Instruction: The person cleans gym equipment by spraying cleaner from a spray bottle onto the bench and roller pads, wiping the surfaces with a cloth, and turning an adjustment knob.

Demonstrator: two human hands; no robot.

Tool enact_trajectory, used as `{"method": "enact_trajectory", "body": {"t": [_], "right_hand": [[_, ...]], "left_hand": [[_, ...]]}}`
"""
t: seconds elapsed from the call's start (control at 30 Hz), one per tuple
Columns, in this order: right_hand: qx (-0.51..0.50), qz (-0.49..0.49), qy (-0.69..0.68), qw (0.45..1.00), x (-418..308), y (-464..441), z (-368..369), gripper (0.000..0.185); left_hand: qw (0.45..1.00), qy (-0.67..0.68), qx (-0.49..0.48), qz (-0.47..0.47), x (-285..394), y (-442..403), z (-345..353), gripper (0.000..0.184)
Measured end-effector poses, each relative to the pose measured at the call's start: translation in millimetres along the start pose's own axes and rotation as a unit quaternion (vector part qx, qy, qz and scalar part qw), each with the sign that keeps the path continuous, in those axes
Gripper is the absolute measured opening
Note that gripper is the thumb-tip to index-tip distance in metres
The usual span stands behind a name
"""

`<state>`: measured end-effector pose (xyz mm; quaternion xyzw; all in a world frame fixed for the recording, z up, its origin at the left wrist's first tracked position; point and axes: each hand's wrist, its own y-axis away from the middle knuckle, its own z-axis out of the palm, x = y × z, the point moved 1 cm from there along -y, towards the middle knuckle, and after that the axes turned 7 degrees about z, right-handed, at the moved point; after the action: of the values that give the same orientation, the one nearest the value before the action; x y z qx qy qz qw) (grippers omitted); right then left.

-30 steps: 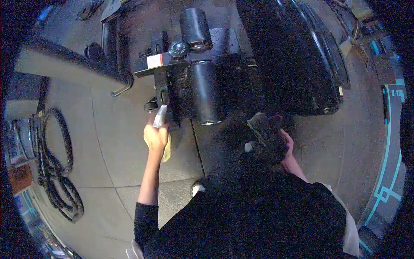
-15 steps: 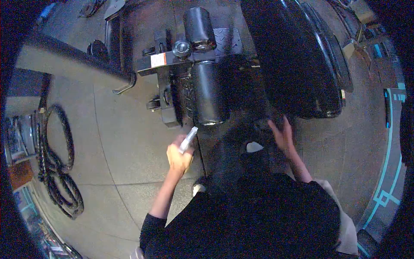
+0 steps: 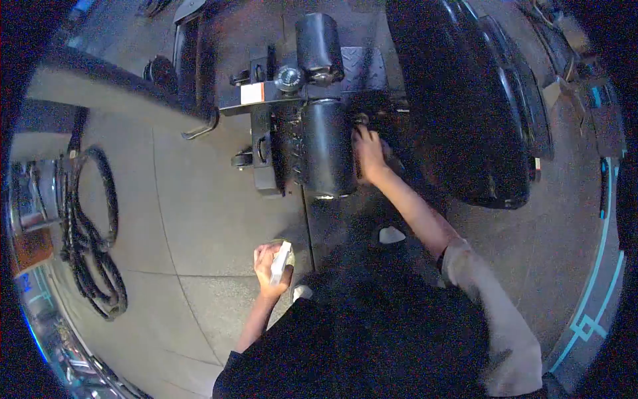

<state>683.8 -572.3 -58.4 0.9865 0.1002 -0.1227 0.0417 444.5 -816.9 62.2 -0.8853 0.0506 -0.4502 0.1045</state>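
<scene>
My left hand (image 3: pixel 271 268) is wrapped round a white object (image 3: pixel 281 262), low and centre-left over the grey floor; a bit of yellow shows beside it. My right hand (image 3: pixel 369 154) reaches forward to the right side of the lower black padded roller (image 3: pixel 328 147). Its fingertips are near dark machine parts, and whether they hold anything is hidden in shadow. Above is a second black roller (image 3: pixel 319 46), with a round black knob (image 3: pixel 288 78) and a white label (image 3: pixel 252 93) to its left.
A long black padded bench (image 3: pixel 458 106) stands at the right of the rollers. A thick grey beam (image 3: pixel 113 93) crosses the upper left. A black rope (image 3: pixel 100 266) lies coiled on the left floor. Small wheels (image 3: pixel 242 159) sit on the machine's frame.
My right hand has moved forward and left to the lower roller; the dark item it held a second ago is no longer in it. My left hand has drawn back toward my body with the white object.
</scene>
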Motion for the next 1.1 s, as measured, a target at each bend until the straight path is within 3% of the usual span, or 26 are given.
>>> {"method": "enact_trajectory", "body": {"t": [0.07, 0.13, 0.23, 0.33, 0.4, 0.43, 0.47, 0.53, 0.57, 0.67, 0.7, 0.8, 0.93, 1.1], "right_hand": [[0.046, -0.075, 0.085, 0.993, 15, -2, -28, 0.037], [0.032, -0.047, 0.022, 0.998, 28, 9, -64, 0.044], [0.110, -0.065, -0.008, 0.992, 44, 11, -54, 0.049], [0.090, 0.088, 0.030, 0.992, 22, 15, -40, 0.046], [0.081, 0.062, 0.037, 0.994, 13, 2, -29, 0.050], [0.194, -0.008, 0.002, 0.981, 12, -1, -23, 0.027], [0.186, -0.004, 0.000, 0.983, 15, 6, -14, 0.027], [0.029, -0.092, -0.056, 0.994, 17, 11, -6, 0.023], [0.044, -0.226, 0.057, 0.971, 22, 24, -7, 0.026], [0.079, -0.156, -0.011, 0.985, 30, 55, -33, 0.031], [0.035, -0.087, -0.039, 0.995, 33, 67, -44, 0.041], [0.058, -0.059, 0.039, 0.996, 43, 86, -53, 0.047], [0.110, -0.017, 0.079, 0.991, 37, 26, -44, 0.051], [0.110, -0.012, 0.005, 0.994, 54, 22, -36, 0.054]], "left_hand": [[0.999, -0.022, 0.010, -0.031, 2, -4, 3, 0.035], [0.999, -0.042, 0.008, -0.033, 0, -5, 5, 0.034], [0.999, -0.035, 0.018, -0.028, 0, -4, 5, 0.033], [0.999, -0.031, 0.021, -0.032, -2, 0, 8, 0.033], [0.998, -0.048, 0.012, -0.024, -4, 6, 8, 0.033], [0.998, -0.054, 0.013, -0.031, -3, 9, 9, 0.034], [0.998, -0.054, 0.005, -0.037, -2, 11, 9, 0.034], [0.998, -0.051, 0.029, -0.008, -2, 7, 12, 0.035], [0.998, -0.053, 0.014, -0.017, -1, 6, 11, 0.037], [0.998, -0.061, -0.009, -0.026, -4, 1, 8, 0.037], [0.998, -0.061, -0.009, -0.025, -5, 0, 7, 0.037], [0.998, -0.012, 0.028, -0.050, -8, -3, 5, 0.036], [0.994, 0.020, 0.050, -0.090, -5, 4, 2, 0.036], [0.996, 0.042, 0.054, -0.066, -6, 4, 2, 0.039]]}}
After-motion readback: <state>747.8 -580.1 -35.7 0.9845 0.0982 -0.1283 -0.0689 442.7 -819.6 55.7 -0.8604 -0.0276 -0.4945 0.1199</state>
